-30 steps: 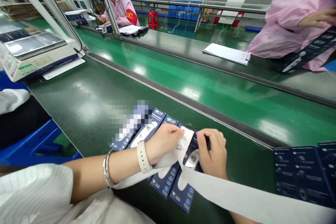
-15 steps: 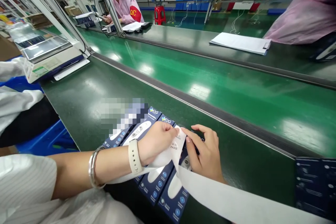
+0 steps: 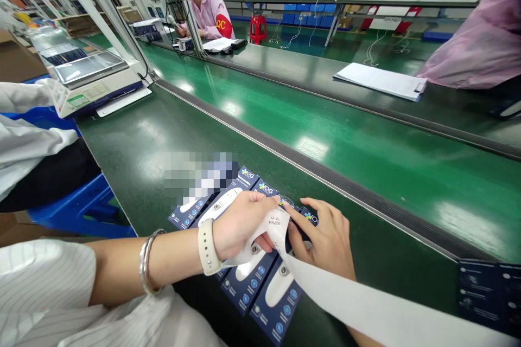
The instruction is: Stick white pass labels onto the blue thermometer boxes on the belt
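A long white strip of "Q.C. PASS" stickers is pinched in my left hand, thumb and forefinger near its printed end. The strip loops under my left hand and its blank backing trails away to the lower right. My right hand has its fingers apart, the index tip close to the strip's end over a dark blue box. Several dark blue boxes, each printed with a white device, lie side by side beneath both hands. My hands and the strip cover the boxes' upper parts.
More dark blue boxes are at the right edge. A green conveyor belt runs beyond my table, with a clipboard of papers on its far side. A person in pink sits across; a scale-like machine stands left.
The sticker strip has shifted and curls more beneath my left hand. My right index fingertip has moved off the strip's corner towards the box. The whole view has tipped slightly.
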A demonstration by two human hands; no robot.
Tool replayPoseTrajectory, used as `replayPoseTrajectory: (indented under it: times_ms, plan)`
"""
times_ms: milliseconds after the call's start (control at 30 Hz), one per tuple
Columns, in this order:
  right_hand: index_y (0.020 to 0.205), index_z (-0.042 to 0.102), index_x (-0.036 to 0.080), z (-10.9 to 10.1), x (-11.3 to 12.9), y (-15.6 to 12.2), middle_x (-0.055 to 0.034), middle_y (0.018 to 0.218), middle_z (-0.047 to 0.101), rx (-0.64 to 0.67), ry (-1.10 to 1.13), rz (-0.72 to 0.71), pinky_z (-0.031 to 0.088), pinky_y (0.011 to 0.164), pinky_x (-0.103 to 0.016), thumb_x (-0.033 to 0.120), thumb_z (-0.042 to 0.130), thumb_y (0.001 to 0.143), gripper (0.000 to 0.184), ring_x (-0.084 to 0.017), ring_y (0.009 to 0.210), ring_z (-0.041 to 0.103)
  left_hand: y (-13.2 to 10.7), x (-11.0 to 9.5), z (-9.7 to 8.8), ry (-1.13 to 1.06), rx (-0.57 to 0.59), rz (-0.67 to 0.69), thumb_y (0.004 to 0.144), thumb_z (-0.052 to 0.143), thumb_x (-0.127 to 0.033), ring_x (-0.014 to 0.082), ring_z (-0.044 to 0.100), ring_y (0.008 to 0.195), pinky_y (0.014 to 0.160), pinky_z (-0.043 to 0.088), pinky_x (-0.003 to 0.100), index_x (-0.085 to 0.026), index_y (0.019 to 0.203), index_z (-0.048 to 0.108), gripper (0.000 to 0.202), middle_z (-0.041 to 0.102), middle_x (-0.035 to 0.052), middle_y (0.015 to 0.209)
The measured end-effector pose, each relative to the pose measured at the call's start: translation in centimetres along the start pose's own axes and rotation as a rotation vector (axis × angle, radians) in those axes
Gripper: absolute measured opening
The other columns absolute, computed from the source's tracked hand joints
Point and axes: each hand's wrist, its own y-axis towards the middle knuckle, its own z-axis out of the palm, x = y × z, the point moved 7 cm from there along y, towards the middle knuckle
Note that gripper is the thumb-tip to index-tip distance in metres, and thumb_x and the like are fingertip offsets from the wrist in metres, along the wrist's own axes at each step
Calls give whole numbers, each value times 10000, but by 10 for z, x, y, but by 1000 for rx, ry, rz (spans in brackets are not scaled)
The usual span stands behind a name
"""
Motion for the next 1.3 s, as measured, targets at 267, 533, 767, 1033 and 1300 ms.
replayPoseTrajectory:
  times_ms: [267,533,767,1033,1300]
  plan:
    - [905,638,249,10,-9,23,-60,869,555,230,54,167,371,727,-393,401,471,817,242,-230,873,475,-12,-3,1,-140,107,76,797,499,-401,95,458,376,367,376,215,-133,637,514,312,523,13,485]
    - [1151,431,189,14,-21,-35,-116,1250,405,-408,618,623,279,959,-469,368,428,840,358,-240,1174,369,-20,-6,-8,-151,154,197,809,500,-409,117,513,560,544,389,253,-146,659,506,303,541,12,614]
    - [1254,309,171,51,43,-28,-154,1391,210,-483,633,720,201,1012,-487,340,359,869,424,-239,1285,208,-21,-12,-20,-3,212,277,817,501,-350,75,364,537,533,281,225,-136,602,473,305,425,-28,583]
    - [1211,409,194,57,52,3,-93,1272,416,-460,823,716,268,993,-412,348,278,912,361,-195,1186,374,-29,-40,-65,253,94,431,847,423,-387,84,356,567,532,278,221,-144,632,473,328,411,-30,601]
    - [922,576,225,20,51,43,-10,844,607,-98,1033,452,461,645,-234,314,605,758,188,-130,744,568,-34,-49,-65,416,65,558,856,384,-435,73,282,527,470,217,219,-151,611,423,378,311,-55,551]
